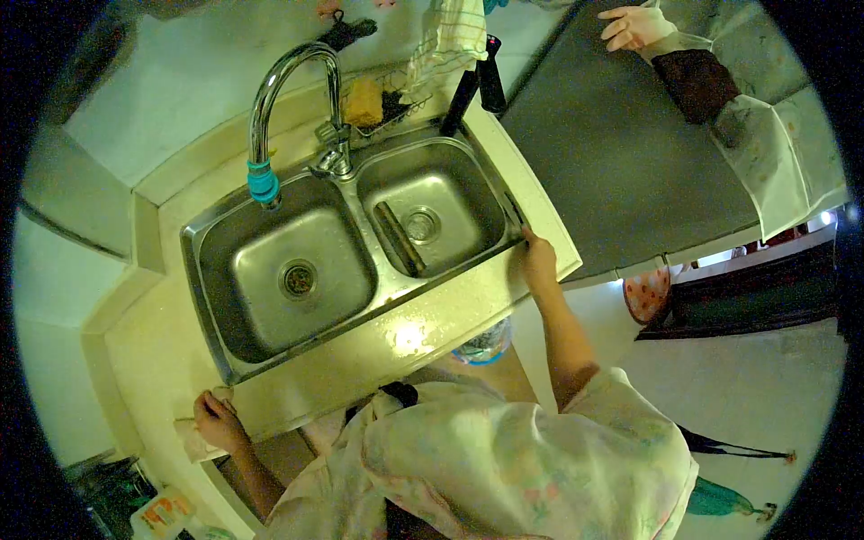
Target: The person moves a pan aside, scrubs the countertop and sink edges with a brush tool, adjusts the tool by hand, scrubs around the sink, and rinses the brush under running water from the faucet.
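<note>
My left hand (214,423) is closed on a pale, crumpled cloth (191,439) at the counter's front edge, left of the sink. At the sink's right front corner, my right hand (540,259) rests on the counter (553,238) with its fingers curled together. Whether anything is inside those fingers is hidden. Just ahead of them, a thin dark strip (513,207) lies along the sink's right rim. The steel double sink (382,283) stands between my hands. A long, narrow dark bar (399,238) lies beside the drain in its right basin.
A chrome faucet (261,112) with a turquoise nozzle arches over the left basin. Behind the sink are a yellow sponge (364,103) in a wire rack, a striped towel (454,40) and black upright objects (490,76). A pale hand or glove (634,29) appears at upper right.
</note>
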`<action>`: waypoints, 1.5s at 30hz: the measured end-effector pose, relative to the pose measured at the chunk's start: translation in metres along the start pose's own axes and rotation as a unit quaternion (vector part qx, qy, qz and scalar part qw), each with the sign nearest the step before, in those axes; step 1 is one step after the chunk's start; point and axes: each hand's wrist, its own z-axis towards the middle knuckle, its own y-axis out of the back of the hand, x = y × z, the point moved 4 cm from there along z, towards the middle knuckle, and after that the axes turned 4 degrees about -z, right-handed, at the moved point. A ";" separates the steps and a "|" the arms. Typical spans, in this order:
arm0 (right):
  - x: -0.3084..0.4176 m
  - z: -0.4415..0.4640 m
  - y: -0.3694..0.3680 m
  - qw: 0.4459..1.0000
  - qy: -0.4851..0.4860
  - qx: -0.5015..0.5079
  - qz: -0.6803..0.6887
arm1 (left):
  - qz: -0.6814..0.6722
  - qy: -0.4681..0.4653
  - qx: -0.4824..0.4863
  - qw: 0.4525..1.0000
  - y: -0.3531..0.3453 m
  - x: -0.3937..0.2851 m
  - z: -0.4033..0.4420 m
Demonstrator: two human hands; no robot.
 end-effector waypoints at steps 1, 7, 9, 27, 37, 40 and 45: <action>0.003 0.011 -0.006 1.000 0.000 -0.026 -0.005 | -0.015 0.019 0.017 1.000 0.002 -0.003 0.001; 0.013 0.044 -0.044 0.993 -0.020 -0.109 0.034 | -0.056 -0.003 0.041 0.998 -0.025 0.062 0.004; 0.026 -0.003 -0.001 0.997 -0.067 -0.030 0.002 | -0.012 0.001 0.027 1.000 -0.014 0.036 0.002; 0.043 0.010 0.009 0.995 -0.094 0.004 -0.030 | -0.015 -0.052 0.007 0.999 -0.056 0.111 -0.014; 0.054 0.108 -0.041 0.999 -0.037 -0.020 -0.017 | 0.113 -0.131 0.005 0.985 -0.064 0.119 -0.018; 0.021 0.078 -0.054 0.999 -0.033 -0.019 0.008 | 0.039 -0.041 0.018 0.998 -0.038 0.065 -0.004; 0.043 0.088 -0.017 0.998 -0.018 0.022 0.061 | 0.022 -0.039 -0.025 0.999 -0.043 0.075 -0.004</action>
